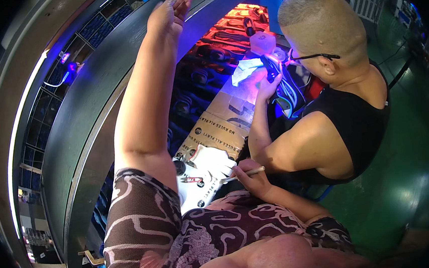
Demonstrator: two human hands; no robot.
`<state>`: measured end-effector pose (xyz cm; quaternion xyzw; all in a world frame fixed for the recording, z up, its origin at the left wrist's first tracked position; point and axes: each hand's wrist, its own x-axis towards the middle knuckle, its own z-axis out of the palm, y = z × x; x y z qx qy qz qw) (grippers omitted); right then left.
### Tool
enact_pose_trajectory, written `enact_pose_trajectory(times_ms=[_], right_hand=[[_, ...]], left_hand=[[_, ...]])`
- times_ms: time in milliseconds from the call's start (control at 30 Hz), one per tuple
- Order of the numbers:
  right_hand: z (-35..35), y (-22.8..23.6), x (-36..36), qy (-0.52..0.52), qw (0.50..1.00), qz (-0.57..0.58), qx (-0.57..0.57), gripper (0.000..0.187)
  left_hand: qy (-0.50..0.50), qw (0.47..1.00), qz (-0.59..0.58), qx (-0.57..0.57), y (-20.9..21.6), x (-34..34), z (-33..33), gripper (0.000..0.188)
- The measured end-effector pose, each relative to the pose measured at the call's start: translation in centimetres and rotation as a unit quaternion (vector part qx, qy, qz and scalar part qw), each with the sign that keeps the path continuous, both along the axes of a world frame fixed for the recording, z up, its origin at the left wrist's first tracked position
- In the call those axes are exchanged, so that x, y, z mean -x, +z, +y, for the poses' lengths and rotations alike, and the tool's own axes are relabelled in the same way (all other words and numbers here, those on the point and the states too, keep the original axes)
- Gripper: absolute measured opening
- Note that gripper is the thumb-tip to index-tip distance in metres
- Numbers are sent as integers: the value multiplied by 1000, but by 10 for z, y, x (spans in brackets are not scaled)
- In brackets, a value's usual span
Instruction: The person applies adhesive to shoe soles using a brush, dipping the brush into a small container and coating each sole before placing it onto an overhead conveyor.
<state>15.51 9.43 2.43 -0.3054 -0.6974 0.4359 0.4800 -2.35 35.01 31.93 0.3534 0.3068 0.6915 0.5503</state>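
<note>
My left hand (167,17) is raised at the far end of my outstretched arm, above the dark curved ledge. Its fingers are loosely bent and apart, with nothing visible in them. Lower down, my right hand (252,179) pinches a slim, pale-handled brush (255,170). The thin end of the brush points left over a brightly lit cardboard sheet (199,194). Small red-handled snips (192,179) lie on that sheet, left of the brush. Just beyond them is a white piece (211,155), too glaring to make out.
A co-worker (333,109) sits close on my right, holding a dark shoe (287,98) under blue light. Rows of dark shoes (200,74) lie beyond the cardboard, reddish-lit farther back. The dark ledge (91,98) curves along my left. Green floor (398,170) extends behind the co-worker.
</note>
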Motion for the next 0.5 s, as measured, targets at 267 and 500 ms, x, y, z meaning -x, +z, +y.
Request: enact_pose_trajectory(times_ms=[267,500], right_hand=[[-6,-13,21,30,993,54,95,26],[-30,-15,55,97,977,22,191,26]], left_hand=[[-5,885,464,-23,-129,75,-240,45],[358,702,497,362,-310,236,-547,47]])
